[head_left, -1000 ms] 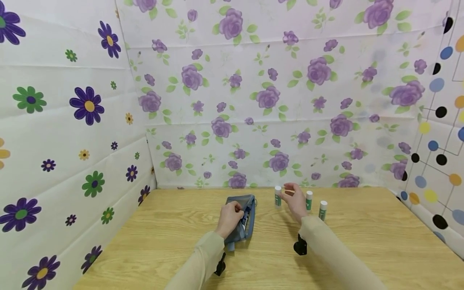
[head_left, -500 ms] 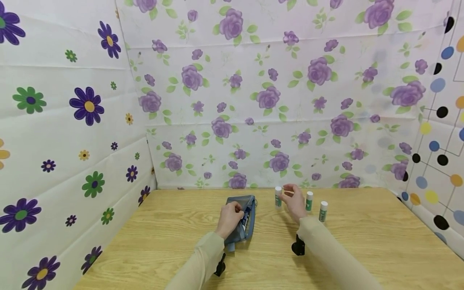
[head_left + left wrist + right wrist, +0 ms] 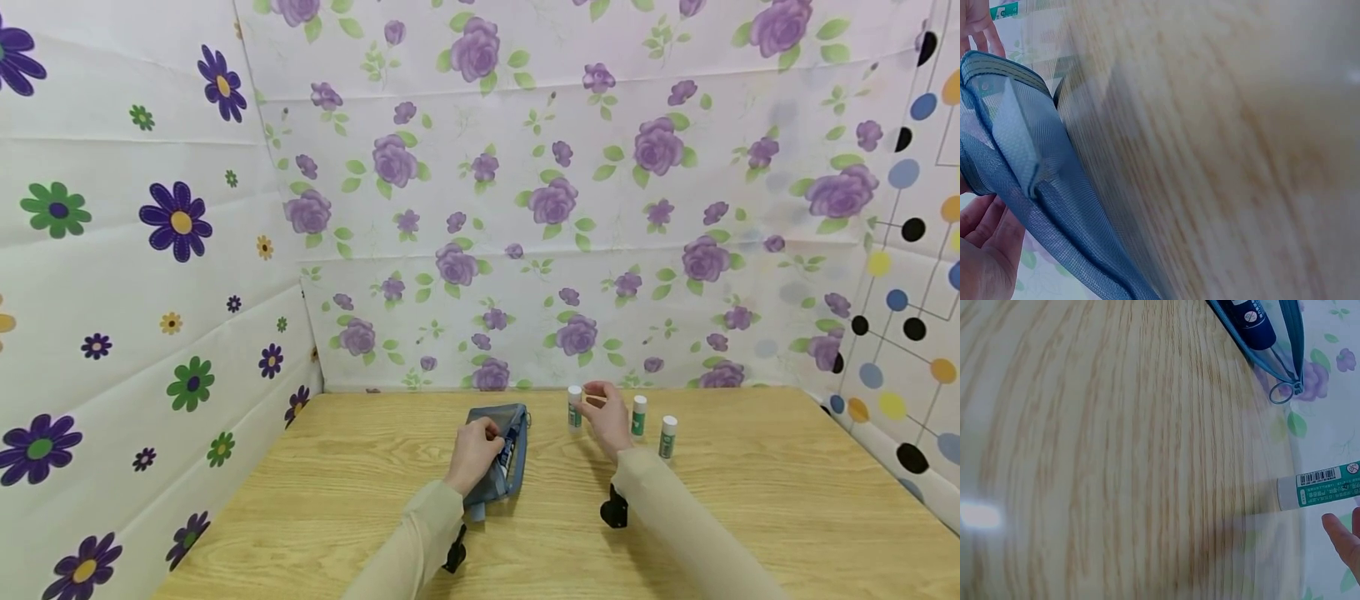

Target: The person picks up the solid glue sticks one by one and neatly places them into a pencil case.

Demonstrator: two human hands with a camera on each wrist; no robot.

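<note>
In the head view my left hand lies at a blue mesh zip pouch, its fingers bent over the edge. Through the pouch's opening shows a dark blue tube-like item with a white label. Just right of an upright glue stick is my right hand, with its fingers loosely bent and apart. The thumb reaches the stick's side; whether it presses is too small to tell. In the right wrist view a fingertip stays clear of the green-labelled glue stick, whose top is out of frame.
Two more white-capped glue sticks stand upright to the right: one glue stick beside my right hand, another glue stick farther right. The wooden table ends at a flowered cloth wall behind.
My right hand has edged slightly left toward the nearest glue stick, which stays in place. The left hand and the pouch have hardly moved.
</note>
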